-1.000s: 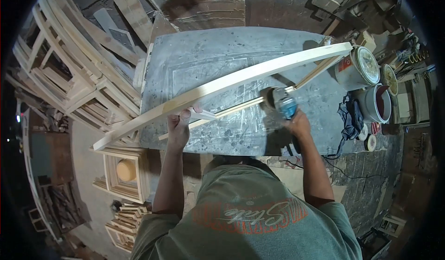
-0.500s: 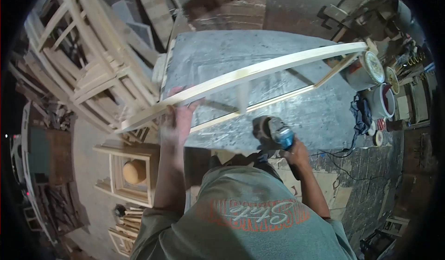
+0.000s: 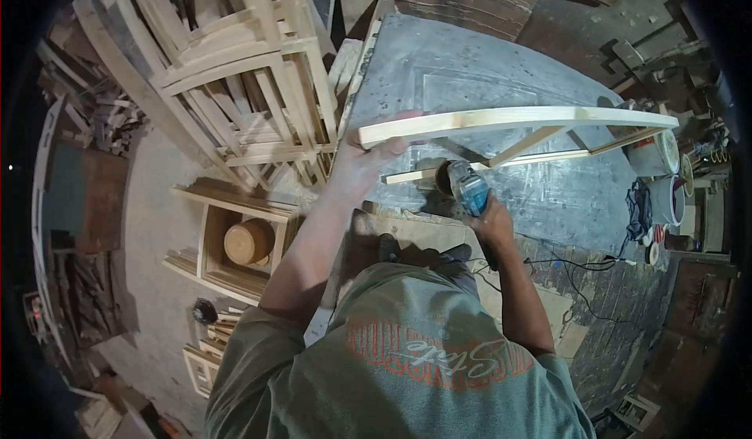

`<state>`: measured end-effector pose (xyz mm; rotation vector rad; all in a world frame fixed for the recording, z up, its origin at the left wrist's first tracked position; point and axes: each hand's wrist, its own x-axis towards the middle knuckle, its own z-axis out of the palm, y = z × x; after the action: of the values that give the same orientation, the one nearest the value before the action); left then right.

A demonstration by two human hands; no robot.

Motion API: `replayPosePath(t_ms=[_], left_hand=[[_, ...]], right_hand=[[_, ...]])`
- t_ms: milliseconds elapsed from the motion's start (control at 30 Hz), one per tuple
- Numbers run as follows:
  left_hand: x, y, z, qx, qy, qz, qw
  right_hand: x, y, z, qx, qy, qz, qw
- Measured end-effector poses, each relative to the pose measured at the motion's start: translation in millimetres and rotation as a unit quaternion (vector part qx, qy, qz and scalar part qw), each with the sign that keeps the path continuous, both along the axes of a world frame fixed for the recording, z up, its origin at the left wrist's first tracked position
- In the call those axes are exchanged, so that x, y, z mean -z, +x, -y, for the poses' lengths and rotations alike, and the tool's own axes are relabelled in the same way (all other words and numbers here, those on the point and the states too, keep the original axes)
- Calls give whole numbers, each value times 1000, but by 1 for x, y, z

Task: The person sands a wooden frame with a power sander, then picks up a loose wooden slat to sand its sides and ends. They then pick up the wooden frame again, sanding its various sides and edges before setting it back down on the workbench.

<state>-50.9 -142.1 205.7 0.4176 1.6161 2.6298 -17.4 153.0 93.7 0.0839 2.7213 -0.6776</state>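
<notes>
A pale wooden frame (image 3: 540, 119) stands on edge over the grey worktable (image 3: 470, 67), its long upper rail running left to right. Around that rail's left end my left hand (image 3: 374, 155) is closed. My right hand (image 3: 493, 224) grips a blue and grey angle grinder (image 3: 471, 192) by its body. The round disc head of the grinder overlaps the left part of the frame's lower rail (image 3: 411, 177) in this view. A dark cord trails from the tool's side toward the right.
Stacked wooden frames (image 3: 227, 63) lean at the left of the table. On the floor, an open wooden frame surrounds an orange-brown round container (image 3: 249, 242). Buckets (image 3: 664, 196) and a dark cloth (image 3: 638, 208) sit at the right, with a black cord (image 3: 576, 264) nearby.
The wooden frame has shifted right and turned more level, with my left hand now at its end. The grinder has moved up slightly to the lower rail. My view has swung.
</notes>
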Motion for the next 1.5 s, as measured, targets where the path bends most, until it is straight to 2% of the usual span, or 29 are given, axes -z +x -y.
replayPosePath(t_ms=[67, 100, 233, 367, 700, 800, 1000, 1100, 1367, 1500], left_hand=[[3, 1, -1, -6, -23, 11, 1000], [-2, 1, -2, -13, -8, 13, 1000], [-12, 5, -7, -9, 64, 36, 997], [-14, 3, -5, -15, 20, 33, 999], [-14, 2, -2, -12, 11, 33, 999], [-12, 1, -1, -15, -8, 34, 999], [-13, 6, -4, -24, 9, 31, 999], [-7, 5, -4, -3, 35, 30, 999], [-1, 3, -6, -24, 20, 38, 999], [14, -3, -1, -45, -53, -8, 998]], right_hand=[[6, -5, 15, -30, 13, -11, 999], [21, -1, 24, -41, 29, -54, 997], [11, -3, 81, -147, 26, 30, 988], [0, 1, 124, -182, 5, 33, 983], [14, -5, 47, -46, 14, -37, 998], [20, -7, 47, -6, 19, -42, 999], [11, 1, 106, -106, -2, 1, 994], [9, 2, 105, -122, -1, 10, 992], [18, 1, 25, 26, 9, -29, 999], [22, -3, -3, 79, 17, -43, 996]])
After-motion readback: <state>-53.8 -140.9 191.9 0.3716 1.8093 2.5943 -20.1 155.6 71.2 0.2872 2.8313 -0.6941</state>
